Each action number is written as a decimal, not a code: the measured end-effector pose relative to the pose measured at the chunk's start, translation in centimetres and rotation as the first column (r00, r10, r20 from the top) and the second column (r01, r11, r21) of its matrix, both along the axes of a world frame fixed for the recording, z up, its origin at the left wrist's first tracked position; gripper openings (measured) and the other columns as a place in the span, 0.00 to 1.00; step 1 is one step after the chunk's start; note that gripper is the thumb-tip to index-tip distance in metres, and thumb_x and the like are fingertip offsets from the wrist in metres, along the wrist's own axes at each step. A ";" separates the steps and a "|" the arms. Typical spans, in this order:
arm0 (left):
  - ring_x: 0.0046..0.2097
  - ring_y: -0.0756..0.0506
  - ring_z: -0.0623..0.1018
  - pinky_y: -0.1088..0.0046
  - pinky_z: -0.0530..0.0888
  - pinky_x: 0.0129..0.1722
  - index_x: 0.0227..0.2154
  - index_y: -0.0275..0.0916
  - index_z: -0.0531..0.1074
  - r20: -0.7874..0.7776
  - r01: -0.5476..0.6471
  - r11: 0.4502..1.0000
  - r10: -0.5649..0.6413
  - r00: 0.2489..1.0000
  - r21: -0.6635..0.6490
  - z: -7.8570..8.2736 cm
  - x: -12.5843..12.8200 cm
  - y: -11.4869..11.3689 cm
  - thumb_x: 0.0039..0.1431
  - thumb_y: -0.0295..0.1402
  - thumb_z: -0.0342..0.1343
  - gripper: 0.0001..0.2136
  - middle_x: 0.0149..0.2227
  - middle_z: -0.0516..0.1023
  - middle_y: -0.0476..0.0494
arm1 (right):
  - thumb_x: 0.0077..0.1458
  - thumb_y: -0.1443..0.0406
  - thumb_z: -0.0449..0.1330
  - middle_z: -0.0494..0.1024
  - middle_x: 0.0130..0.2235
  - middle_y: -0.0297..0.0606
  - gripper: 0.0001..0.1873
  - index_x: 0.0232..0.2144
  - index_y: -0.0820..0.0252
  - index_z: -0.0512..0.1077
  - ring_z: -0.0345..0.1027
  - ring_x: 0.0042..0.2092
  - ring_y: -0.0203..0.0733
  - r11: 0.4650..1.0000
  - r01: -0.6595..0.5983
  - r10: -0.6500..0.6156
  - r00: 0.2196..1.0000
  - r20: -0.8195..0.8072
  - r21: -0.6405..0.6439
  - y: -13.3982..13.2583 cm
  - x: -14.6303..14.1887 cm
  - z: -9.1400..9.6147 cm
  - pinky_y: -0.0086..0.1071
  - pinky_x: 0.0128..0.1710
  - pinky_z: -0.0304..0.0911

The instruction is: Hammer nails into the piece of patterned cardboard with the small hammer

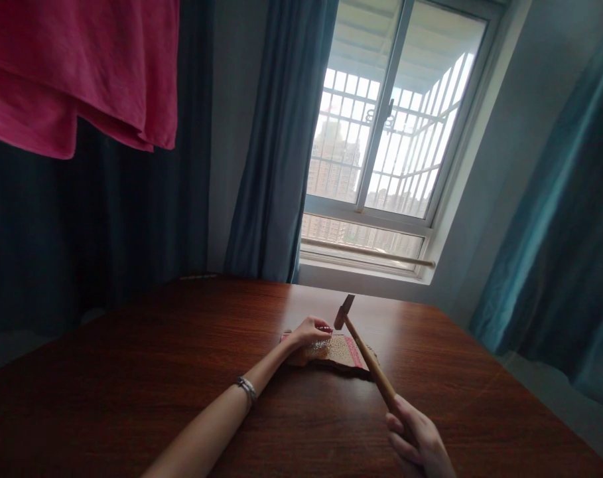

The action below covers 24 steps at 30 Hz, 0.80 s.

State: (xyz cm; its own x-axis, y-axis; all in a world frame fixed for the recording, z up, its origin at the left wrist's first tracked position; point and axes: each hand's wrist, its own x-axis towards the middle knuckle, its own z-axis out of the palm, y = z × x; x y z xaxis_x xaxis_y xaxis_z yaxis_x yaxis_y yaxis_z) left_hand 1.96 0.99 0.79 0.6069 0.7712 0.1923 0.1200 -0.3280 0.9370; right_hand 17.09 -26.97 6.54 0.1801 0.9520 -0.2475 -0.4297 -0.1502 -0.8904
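Observation:
A small wooden board [341,352] with a pink edge and many tiny dots lies on the dark wooden table [156,372]. My left hand [310,330], a bracelet on its wrist, rests on the board's left end with its fingers curled as in a pinch; what they hold is too small to see. My right hand [419,446] grips the wooden handle of a small hammer [361,345]. The hammer's metal head hovers just above the board, right beside my left fingertips.
A window with a grille [381,139] stands behind the table, flanked by teal curtains [276,153]. A pink cloth [82,73] hangs at the upper left. A wooden rod [371,253] lies along the window sill.

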 end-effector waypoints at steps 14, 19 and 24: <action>0.29 0.48 0.73 0.76 0.65 0.29 0.30 0.30 0.77 -0.034 -0.023 0.999 0.025 0.999 0.047 0.2 -0.7 -0.3 0.39 0.38 0.60 0.17 0.26 0.77 0.44 | 0.35 0.46 0.62 0.54 0.13 0.19 0.26 0.19 0.60 0.57 0.33 0.11 0.18 1.000 0.007 -0.007 1.000 -0.001 0.003 0.3 -0.1 -0.2 0.16 0.07 0.32; 0.29 0.48 0.73 0.76 0.65 0.29 0.30 0.29 0.77 -0.009 -0.011 0.999 0.011 1.000 0.042 -0.1 -0.6 0.0 0.39 0.37 0.60 0.16 0.28 0.77 0.42 | 0.36 0.45 0.61 0.49 0.11 0.18 0.26 0.18 0.59 0.57 0.35 0.10 0.20 1.000 -0.003 0.003 1.000 0.007 -0.005 0.2 -0.2 -0.1 0.16 0.07 0.30; 0.30 0.48 0.73 0.76 0.66 0.29 0.30 0.29 0.77 -0.017 -0.009 0.999 0.010 1.000 0.041 -0.2 -0.7 0.0 0.39 0.37 0.59 0.16 0.27 0.77 0.43 | 0.34 0.47 0.64 0.57 0.15 0.21 0.26 0.20 0.61 0.59 0.35 0.11 0.17 0.999 0.029 -0.029 0.999 -0.026 0.016 0.2 -0.2 -0.1 0.15 0.07 0.33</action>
